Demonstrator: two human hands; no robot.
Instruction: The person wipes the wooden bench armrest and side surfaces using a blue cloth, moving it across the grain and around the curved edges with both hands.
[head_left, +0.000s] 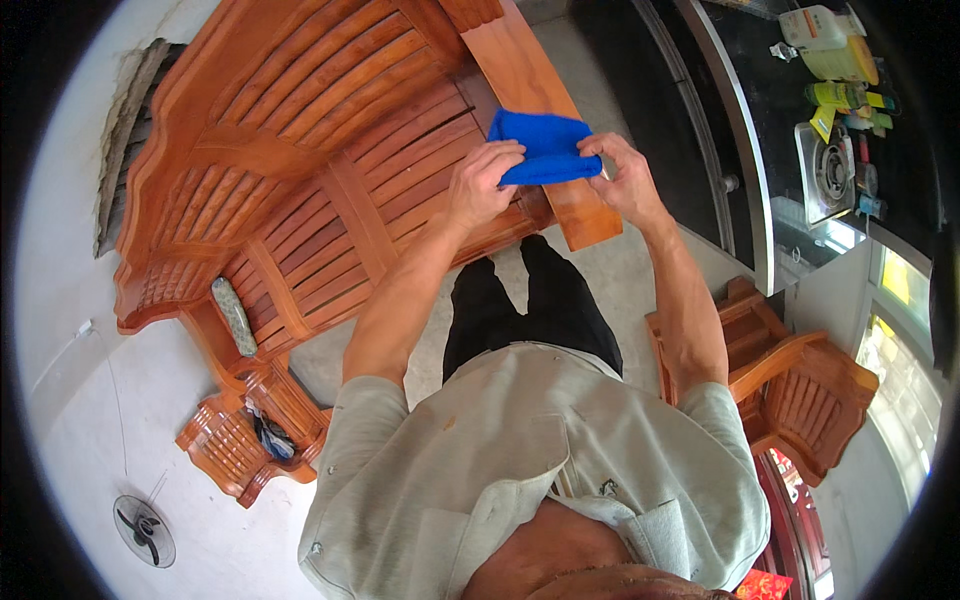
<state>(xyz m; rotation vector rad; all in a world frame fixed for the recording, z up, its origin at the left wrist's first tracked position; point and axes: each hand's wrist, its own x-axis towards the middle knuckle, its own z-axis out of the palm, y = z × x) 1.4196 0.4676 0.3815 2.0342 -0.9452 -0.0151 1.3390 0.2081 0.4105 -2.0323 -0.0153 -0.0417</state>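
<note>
A bright blue cloth (544, 146), folded over along its near edge, is stretched between my two hands above the flat wooden armrest (517, 67) of a slatted bench. My left hand (487, 176) pinches its left side, with the fingers curled over the fold. At the cloth's right end, my right hand (622, 176) grips the corner between thumb and fingers. Part of the armrest lies hidden under the cloth.
The wooden bench (360, 202) fills the upper left, with a patterned bolster (234, 316) at its far end. Wooden chairs stand at lower left (225, 442) and right (795, 382). A black counter at upper right carries a gas stove (829, 172) and bottles (829, 45).
</note>
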